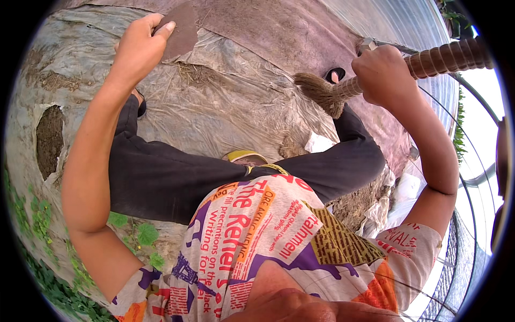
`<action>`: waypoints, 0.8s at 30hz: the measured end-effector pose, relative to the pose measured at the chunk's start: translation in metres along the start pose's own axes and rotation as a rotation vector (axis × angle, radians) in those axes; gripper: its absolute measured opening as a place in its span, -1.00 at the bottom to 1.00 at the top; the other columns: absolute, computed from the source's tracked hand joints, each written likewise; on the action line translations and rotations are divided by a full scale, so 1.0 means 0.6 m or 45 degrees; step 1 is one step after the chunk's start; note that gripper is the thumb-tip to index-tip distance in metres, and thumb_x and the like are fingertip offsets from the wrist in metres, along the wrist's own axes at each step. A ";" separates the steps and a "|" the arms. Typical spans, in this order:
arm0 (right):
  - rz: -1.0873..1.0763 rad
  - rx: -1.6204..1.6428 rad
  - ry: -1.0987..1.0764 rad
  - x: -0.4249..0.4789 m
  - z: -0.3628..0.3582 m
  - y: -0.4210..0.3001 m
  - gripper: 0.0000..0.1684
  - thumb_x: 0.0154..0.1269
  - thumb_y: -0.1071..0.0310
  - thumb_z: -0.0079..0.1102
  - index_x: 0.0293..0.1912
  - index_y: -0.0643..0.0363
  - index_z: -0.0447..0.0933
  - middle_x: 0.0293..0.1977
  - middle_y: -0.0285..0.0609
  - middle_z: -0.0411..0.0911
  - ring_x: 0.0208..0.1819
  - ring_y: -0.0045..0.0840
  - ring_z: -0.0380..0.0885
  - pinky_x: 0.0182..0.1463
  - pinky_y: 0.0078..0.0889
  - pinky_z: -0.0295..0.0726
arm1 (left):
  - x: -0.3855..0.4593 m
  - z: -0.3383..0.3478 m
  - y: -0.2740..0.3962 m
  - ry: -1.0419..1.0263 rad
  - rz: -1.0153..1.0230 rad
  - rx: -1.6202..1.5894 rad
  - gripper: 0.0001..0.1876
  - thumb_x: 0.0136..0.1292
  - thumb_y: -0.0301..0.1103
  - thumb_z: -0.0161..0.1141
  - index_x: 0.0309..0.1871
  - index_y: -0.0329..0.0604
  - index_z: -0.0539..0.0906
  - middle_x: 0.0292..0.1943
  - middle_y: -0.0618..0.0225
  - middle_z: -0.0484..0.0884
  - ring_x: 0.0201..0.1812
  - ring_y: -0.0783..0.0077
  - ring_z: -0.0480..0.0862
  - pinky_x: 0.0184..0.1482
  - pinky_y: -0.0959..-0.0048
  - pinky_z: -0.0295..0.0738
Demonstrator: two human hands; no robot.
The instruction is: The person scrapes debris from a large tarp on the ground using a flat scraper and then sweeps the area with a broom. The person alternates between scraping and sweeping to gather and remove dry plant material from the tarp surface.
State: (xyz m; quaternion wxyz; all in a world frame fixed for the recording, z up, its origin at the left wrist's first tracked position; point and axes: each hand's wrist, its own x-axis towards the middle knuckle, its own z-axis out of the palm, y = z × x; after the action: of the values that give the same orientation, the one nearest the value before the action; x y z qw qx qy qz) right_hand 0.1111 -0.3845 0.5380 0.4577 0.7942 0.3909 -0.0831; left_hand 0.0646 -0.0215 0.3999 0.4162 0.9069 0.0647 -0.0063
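My left hand [141,46] is closed on the edge of a flat dark brown sheet [183,38], thumb on top; its material is hard to tell. The sheet lies close over pale plastic film on the ground. My right hand [382,76] grips the ribbed, bound handle of a straw broom [446,59]. Its frayed bristles [320,91] point inward and down, above the film near my right foot. The two hands are well apart, with my bent knees in dark trousers between them.
Wrinkled plastic film [225,100] covers the soil, beside a pinkish ground sheet [281,36]. Bare soil shows through a torn hole [49,141] at left. Leafy plants [147,233] grow near my left elbow. A clear plastic wall [394,20] curves along the upper right. White scrap [319,143] lies by my right leg.
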 end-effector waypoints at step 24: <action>-0.364 -0.152 0.146 0.070 0.028 -0.051 -0.91 -0.02 0.30 0.40 -0.57 -0.04 0.66 -0.56 -0.35 0.66 -0.44 -0.46 0.69 -0.43 -0.38 0.47 | 0.029 0.028 -0.048 0.092 0.088 -0.078 -0.68 0.44 -0.13 0.13 -0.14 -0.24 0.67 -0.49 0.35 0.59 -0.39 0.39 0.52 -0.21 0.36 0.40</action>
State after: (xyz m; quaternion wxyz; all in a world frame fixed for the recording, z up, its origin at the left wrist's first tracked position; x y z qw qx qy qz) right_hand 0.1223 -0.3666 0.4876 0.4646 0.7054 0.5295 -0.0784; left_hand 0.0790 -0.0140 0.3660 0.4412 0.8951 0.0484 0.0428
